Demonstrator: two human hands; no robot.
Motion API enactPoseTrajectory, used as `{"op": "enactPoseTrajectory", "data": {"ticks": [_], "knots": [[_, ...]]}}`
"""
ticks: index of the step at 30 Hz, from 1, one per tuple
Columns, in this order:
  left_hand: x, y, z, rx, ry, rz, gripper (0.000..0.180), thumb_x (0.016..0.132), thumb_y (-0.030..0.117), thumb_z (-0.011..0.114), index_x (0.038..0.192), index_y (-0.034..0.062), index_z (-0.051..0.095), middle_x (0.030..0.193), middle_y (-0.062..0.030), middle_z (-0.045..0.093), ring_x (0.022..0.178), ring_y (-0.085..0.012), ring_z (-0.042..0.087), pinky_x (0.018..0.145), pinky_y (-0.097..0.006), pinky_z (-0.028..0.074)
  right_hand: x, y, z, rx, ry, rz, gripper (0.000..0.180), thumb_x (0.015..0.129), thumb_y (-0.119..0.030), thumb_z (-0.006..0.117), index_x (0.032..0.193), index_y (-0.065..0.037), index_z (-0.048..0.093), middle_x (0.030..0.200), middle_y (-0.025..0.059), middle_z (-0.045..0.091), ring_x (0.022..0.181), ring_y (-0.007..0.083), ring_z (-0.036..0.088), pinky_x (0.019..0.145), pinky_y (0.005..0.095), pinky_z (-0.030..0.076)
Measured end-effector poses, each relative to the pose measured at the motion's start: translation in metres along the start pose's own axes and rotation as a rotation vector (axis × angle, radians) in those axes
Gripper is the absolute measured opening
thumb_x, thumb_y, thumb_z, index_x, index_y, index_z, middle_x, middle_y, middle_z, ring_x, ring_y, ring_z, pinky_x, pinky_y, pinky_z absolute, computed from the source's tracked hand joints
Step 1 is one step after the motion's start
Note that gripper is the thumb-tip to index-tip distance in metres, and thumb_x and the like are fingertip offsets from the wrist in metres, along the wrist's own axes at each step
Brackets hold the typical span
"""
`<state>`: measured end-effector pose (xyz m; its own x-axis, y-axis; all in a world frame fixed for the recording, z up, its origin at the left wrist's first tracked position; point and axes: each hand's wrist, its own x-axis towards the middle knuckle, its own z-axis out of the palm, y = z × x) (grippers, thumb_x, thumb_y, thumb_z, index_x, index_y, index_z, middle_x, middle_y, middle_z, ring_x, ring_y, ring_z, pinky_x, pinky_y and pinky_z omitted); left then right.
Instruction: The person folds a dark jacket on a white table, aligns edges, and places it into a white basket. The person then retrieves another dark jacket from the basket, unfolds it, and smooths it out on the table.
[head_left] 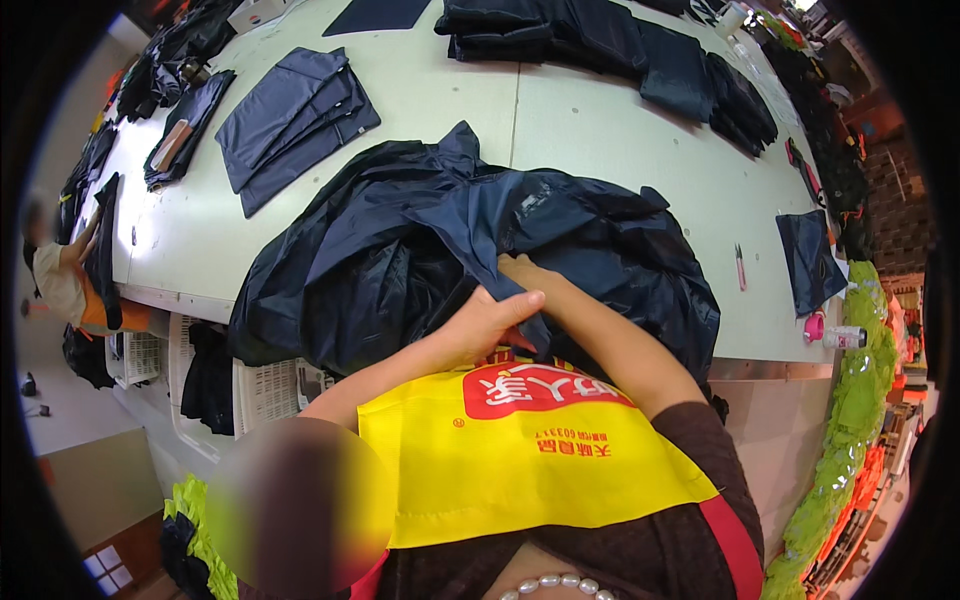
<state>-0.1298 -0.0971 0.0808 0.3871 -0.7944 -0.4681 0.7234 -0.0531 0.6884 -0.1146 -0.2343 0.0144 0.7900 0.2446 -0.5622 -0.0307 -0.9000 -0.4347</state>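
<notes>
The left hand [490, 322] pinches a fold of the dark navy garment [440, 250], thumb on top, fingers closed on the fabric. The right hand [520, 268] lies just beyond and to its right, touching the same fold; its fingers are buried in the cloth, so its grip cannot be determined. The garment is heaped on the pale worktable [600, 130], spreading away from both hands and draping over the near edge. Its long axis runs roughly left to right across the hands. The left hand is nearer the table edge. Farther out to the left lies a flat stack of folded dark pieces [295, 120]; farther out to the right, a small dark panel [808, 258], a pink marker [740, 267] and a pink-capped bottle [835, 332], all well apart. Nothing obstructs the fold.
</notes>
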Motion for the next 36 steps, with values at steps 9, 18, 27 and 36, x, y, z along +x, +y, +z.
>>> {"op": "enactPoseTrajectory", "data": {"ticks": [9, 18, 27, 36], "knots": [[-0.038, 0.031, -0.061, -0.394, 0.33, 0.295, 0.027, 0.091, 0.029, 0.055, 0.094, 0.0023, 0.06, 0.082, -0.0088, 0.068, 0.068, -0.0202, 0.068, 0.053, -0.028, 0.057, -0.066, 0.045, -0.024, 0.569, 0.405, -0.21, 0.032, 0.087, -0.026, 0.054, 0.112, -0.007, 0.059, 0.11, 0.0142, 0.062, 0.106, 0.0288, 0.057, 0.093, 0.0423, 0.041], [-0.023, 0.039, -0.021, -0.253, -0.041, 0.3, 0.026, 0.087, 0.021, 0.06, 0.104, 0.0017, 0.058, 0.094, -0.0108, 0.064, 0.089, -0.0238, 0.063, 0.078, -0.031, 0.053, -0.106, 0.025, 0.034, 0.158, 0.962, -0.165, 0.049, 0.069, -0.003, 0.067, 0.116, -0.003, 0.054, 0.093, 0.0156, 0.062, 0.084, 0.0302, 0.06, 0.07, 0.0356, 0.049], [0.048, 0.002, -0.058, 1.698, -0.04, 1.217, 0.044, 0.064, 0.015, 0.074, 0.102, 0.0054, 0.054, 0.107, -0.0147, 0.055, 0.101, -0.0315, 0.053, 0.086, -0.042, 0.043, -0.101, 0.047, -0.009, 0.547, 0.21, -0.197, 0.023, 0.086, -0.012, 0.053, 0.102, 0.003, 0.059, 0.096, 0.0217, 0.063, 0.091, 0.0333, 0.06, 0.08, 0.0328, 0.046], [0.037, -0.047, -0.102, 1.468, 0.207, 0.757, 0.039, 0.079, 0.031, 0.068, 0.06, 0.003, 0.05, 0.06, -0.0146, 0.054, 0.054, -0.0284, 0.054, 0.049, -0.037, 0.043, -0.167, 0.146, -0.079, 0.748, 1.019, 0.237, 0.024, 0.093, -0.023, 0.047, 0.09, -0.004, 0.061, 0.069, 0.0037, 0.055, 0.057, 0.0124, 0.052, 0.051, 0.0281, 0.045]]}}
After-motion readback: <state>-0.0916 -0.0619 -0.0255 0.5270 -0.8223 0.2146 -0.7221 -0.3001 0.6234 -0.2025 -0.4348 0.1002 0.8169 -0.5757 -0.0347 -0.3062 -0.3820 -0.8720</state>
